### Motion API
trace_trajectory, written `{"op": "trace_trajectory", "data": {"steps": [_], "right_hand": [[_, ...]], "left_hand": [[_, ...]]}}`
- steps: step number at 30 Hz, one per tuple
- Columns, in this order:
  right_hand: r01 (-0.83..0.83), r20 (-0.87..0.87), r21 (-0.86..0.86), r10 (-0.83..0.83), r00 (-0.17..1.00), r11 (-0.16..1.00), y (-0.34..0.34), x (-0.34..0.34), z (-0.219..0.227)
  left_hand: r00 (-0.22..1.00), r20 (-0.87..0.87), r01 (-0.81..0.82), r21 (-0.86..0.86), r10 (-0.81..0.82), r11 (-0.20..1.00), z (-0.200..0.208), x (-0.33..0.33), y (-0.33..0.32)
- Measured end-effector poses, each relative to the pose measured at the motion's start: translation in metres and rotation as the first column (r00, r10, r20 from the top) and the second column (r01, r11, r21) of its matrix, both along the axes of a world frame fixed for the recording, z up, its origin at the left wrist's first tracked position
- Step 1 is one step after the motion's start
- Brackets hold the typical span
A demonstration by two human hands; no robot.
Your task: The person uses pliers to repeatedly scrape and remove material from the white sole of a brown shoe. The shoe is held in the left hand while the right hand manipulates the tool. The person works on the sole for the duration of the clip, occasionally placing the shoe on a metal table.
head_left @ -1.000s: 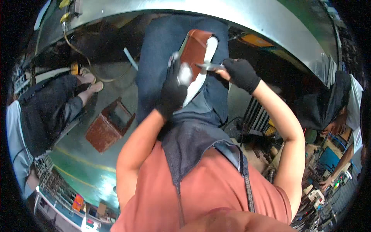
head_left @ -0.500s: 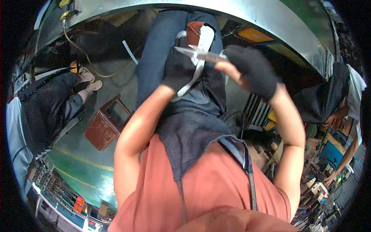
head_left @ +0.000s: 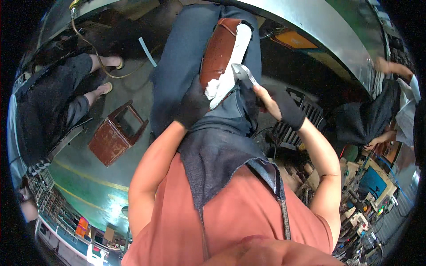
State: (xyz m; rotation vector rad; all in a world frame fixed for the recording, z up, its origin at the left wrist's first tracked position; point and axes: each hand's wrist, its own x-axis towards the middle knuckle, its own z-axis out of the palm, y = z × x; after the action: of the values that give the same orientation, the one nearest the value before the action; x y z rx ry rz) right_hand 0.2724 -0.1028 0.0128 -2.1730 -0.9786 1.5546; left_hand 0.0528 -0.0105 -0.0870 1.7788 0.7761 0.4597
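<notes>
A brown leather shoe (head_left: 218,51) lies lengthwise across my thighs, its pale white underside (head_left: 240,42) turned to the right. Crumpled white material (head_left: 214,88) bunches at its near end. My left hand (head_left: 194,103), in a black fingerless glove, is closed round that near end; its fingertips are mostly hidden. My right hand (head_left: 280,105), gloved alike, grips a silver metal hand tool (head_left: 245,75) with a curved head, thumb along its handle. The tool's head is at the white underside; whether it touches cannot be made out.
A metal bench edge (head_left: 310,26) curves across the far side. A brown stool (head_left: 117,135) stands on the floor at left, near a seated person's legs (head_left: 95,95). A hose (head_left: 95,62) hangs at far left. Another person (head_left: 377,106) and machinery (head_left: 368,195) are at right.
The shoe now shows more of its brown side. The tool, earlier with its pointed jaws spread toward the left, is turned and lower. My right hand has drawn nearer to me.
</notes>
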Motion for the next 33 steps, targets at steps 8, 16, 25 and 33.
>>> {"op": "trace_trajectory", "data": {"steps": [8,16,25,33], "right_hand": [[-0.321,0.291,0.285,0.237,0.927,0.903,0.021,-0.017,-0.012],[-0.239,0.204,0.373,0.172,0.964,0.897,-0.005,-0.050,-0.010],[0.011,0.101,0.275,-0.040,0.994,0.961,-0.022,-0.063,-0.023],[0.537,-0.216,0.087,-0.510,0.833,0.839,-0.058,-0.041,0.001]], "left_hand": [[0.999,-0.037,-0.012,-0.293,0.002,0.956,0.008,0.012,0.011],[0.999,0.040,0.007,-0.153,-0.001,0.988,-0.002,-0.002,-0.002],[0.996,-0.044,0.082,0.141,-0.076,0.987,0.034,-0.014,0.026],[0.946,-0.052,-0.266,0.440,0.321,0.858,0.102,-0.019,0.084]]}}
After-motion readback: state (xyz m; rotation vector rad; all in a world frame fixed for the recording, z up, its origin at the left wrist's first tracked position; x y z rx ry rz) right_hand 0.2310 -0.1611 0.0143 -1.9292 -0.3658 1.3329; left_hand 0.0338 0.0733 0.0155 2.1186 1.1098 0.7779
